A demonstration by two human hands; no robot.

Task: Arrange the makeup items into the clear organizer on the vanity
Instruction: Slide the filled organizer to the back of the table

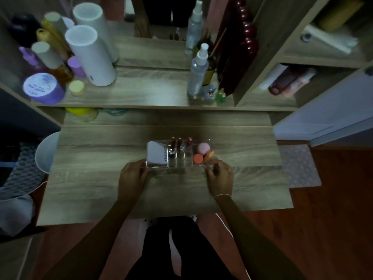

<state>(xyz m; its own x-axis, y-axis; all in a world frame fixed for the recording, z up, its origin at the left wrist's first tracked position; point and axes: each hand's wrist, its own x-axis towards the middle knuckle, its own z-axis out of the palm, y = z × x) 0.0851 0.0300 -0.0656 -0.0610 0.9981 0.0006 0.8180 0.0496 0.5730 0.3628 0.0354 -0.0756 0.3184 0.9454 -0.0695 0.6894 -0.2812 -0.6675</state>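
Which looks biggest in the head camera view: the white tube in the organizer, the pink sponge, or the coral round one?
1. White tube, clearly the largest.
2. Pink sponge.
3. Coral round sponge, only slightly smaller than the pink one; the blur makes that gap unsure.

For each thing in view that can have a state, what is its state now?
Clear organizer: on the vanity, filled.
White compact: lying in the left compartment.
Lip tubes: upright in the middle slots.
Pink sponge: in the right compartment.
Left hand: touching the organizer's left corner.
Right hand: at its right corner.
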